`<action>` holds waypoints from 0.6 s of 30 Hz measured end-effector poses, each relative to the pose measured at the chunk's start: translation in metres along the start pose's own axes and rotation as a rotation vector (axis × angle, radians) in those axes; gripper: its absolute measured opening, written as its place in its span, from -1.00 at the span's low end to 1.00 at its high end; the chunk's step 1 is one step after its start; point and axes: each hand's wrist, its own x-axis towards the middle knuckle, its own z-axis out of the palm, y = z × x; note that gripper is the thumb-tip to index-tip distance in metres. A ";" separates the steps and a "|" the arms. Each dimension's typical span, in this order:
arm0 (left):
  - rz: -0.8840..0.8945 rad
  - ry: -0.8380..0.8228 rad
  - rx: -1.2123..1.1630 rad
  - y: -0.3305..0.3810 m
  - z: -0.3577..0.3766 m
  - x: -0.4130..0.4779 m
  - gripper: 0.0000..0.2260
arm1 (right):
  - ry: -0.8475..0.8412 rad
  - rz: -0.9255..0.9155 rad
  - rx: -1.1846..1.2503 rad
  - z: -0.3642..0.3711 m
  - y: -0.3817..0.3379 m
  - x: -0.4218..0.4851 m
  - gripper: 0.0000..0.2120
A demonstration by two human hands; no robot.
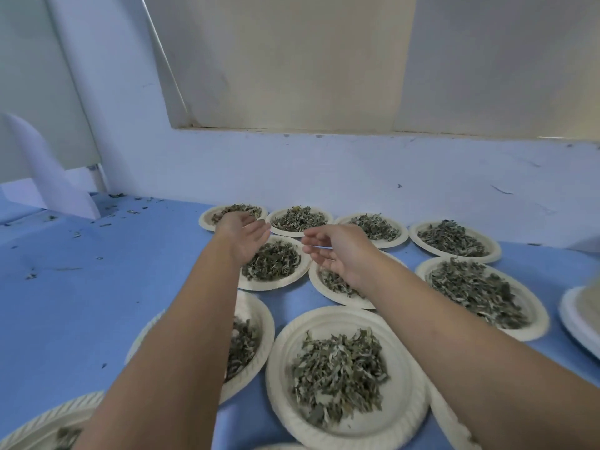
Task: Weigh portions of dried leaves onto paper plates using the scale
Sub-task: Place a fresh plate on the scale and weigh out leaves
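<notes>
we reach both bare arms out over the blue table surface, with our left hand and our right hand empty, fingers spread, palms turned toward each other and a clear gap between them. they hover above the far rows of round white paper plates, near the second plate of the back row and the plate just in front of it. we judge the step in hand to be arranging or checking filled portions, not weighing: no scale is in view. each visible plate carries a loose heap of dried grey-green leaves, including the nearest centre plate and the large plate on the right. the next move calls for a light two-handed hold on a plate rim, kept level, since the leaves lie loose. stray leaf fragments dot the table on the left.
</notes>
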 end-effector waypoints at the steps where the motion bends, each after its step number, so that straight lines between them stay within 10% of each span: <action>1: -0.016 -0.003 0.049 -0.008 0.008 -0.015 -0.72 | -0.003 -0.005 -0.003 -0.003 -0.003 -0.010 -0.76; 10: -0.085 -0.196 0.170 -0.088 0.110 -0.175 -0.77 | -0.011 -0.219 -0.106 -0.089 -0.033 -0.131 -0.76; 18: 0.002 -0.230 0.236 -0.149 0.190 -0.293 -0.82 | 0.381 -0.638 -0.894 -0.224 -0.059 -0.223 -0.86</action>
